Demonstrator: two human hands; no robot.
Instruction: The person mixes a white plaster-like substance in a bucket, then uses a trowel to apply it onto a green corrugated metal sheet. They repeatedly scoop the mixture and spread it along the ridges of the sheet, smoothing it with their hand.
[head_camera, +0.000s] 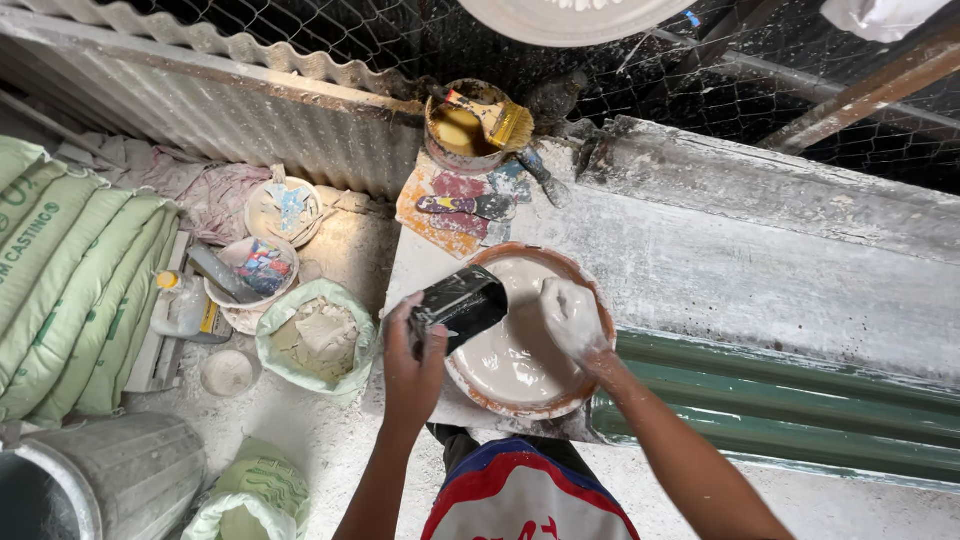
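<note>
Plaster slurry (515, 350) already fills the orange basin (596, 300); left hand (415, 365) fingers grip a tilted black cup (462, 305), right hand (572, 318), coated white, dips in, fingers curled loosely, mixing seemingly unfinished.

Soft, even daylight fills the scene, with no hard shadows. The pale table top (720, 270) and the wet white mix in the bowl (520, 345) are bright, the mix showing mild glare. The far wire mesh (330, 30) sits in deep shade. Wide-angle distortion bends the edges; focus is sharp throughout.
</note>
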